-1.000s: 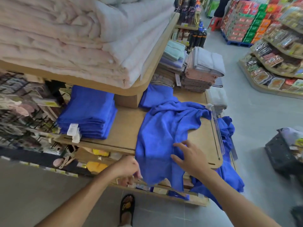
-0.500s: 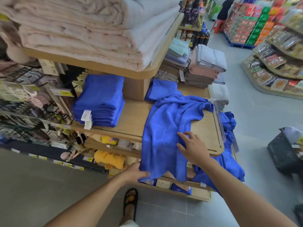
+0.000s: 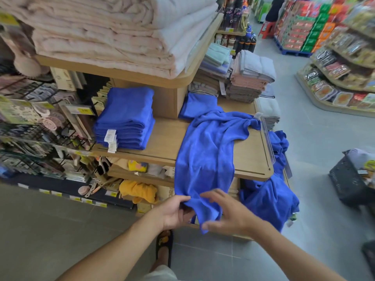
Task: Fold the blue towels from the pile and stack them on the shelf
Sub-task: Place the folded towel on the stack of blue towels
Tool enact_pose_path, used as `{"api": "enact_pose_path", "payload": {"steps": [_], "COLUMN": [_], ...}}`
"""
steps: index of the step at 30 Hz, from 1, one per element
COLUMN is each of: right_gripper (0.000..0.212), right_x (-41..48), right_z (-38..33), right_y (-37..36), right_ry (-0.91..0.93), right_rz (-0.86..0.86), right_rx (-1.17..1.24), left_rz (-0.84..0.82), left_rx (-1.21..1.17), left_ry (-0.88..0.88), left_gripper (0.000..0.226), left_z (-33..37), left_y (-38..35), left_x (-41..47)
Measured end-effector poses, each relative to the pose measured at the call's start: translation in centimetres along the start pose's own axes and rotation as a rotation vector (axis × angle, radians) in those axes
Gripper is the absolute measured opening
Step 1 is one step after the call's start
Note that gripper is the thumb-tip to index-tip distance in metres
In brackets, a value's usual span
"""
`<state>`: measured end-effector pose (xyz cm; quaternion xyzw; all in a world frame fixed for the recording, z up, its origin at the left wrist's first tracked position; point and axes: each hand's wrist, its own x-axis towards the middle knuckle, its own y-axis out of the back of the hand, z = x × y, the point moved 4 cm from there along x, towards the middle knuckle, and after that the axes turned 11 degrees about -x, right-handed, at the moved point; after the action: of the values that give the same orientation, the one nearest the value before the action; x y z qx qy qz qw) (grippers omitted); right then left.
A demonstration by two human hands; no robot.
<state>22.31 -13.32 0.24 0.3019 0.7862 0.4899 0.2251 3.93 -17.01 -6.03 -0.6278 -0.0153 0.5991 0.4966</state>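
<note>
A loose blue towel (image 3: 205,151) lies spread over the wooden shelf (image 3: 249,157) and hangs off its front edge. My left hand (image 3: 174,212) pinches the towel's hanging lower edge. My right hand (image 3: 229,213) hovers at the same edge with fingers spread, blurred, touching or just off the cloth. A stack of folded blue towels (image 3: 125,118) with white tags sits at the shelf's left. Another folded blue towel (image 3: 197,105) lies at the back. A pile of unfolded blue towels (image 3: 269,191) hangs off the shelf's right corner.
Thick cream blankets (image 3: 113,31) fill the upper shelf. Grey and pink folded towels (image 3: 249,76) stand behind. A clear plastic price rail (image 3: 267,138) edges the shelf's right side. A black basket (image 3: 353,179) sits on the floor at right. Combs and brushes hang at left.
My right hand has come off the towel's middle and dropped to its lower edge, beside my left hand. My left hand still holds the hanging edge. The view has shifted slightly.
</note>
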Motion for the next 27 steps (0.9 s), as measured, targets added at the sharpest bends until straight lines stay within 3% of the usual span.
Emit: {"api": "enact_pose_path", "payload": {"steps": [2,6,8,10,12,14,16,19,23,27], "right_gripper": [0.075,0.030,0.029,0.030,0.027,0.024,0.026,0.032,0.039,0.039], "right_x": [-1.1,-1.4,-1.4,-1.3,-1.1,-0.9,-0.6,-0.2,0.2,0.7], "right_z": [-1.1,-1.6,-1.4,-1.2,-0.9,-0.6,-0.6,-0.5,-0.3,0.2], "right_y": [-1.5,-0.1,1.3,2.4,3.7,5.1,6.1,6.8,7.0,7.5], "right_ry": [-0.031,-0.163,-0.221,-0.285,-0.337,-0.375,-0.396,-0.419,-0.422,-0.460], "right_rz": [0.026,0.322,0.441,0.496,0.576,0.640,0.663,0.664,0.628,0.620], "right_rx": [-0.013,0.108,0.208,0.375,0.515,0.597,0.643,0.658,0.628,0.564], "left_rz": [-0.008,-0.028,-0.042,-0.016,0.133,0.300,0.439,0.477,0.345,0.248], "left_rx": [-0.041,0.072,0.238,0.548,1.031,1.393,1.537,1.587,1.783,1.934], "left_ry": [0.009,0.011,0.017,0.032,-0.128,-0.450,-0.743,-1.028,-1.207,-1.171], "left_gripper": [0.025,0.027,0.031,0.047,0.063,0.069,0.065,0.044,0.015,0.028], "left_z": [0.0,0.4,1.4,2.9,6.0,10.0,13.8,18.0,20.9,22.6], "left_y": [-1.0,-2.9,-3.6,-4.7,-6.2,-9.0,-12.0,-16.8,-24.0,-28.4], "left_x": [-0.5,-1.4,-2.0,-2.9,-3.1,-3.0,-2.5,-0.7,3.3,8.0]}}
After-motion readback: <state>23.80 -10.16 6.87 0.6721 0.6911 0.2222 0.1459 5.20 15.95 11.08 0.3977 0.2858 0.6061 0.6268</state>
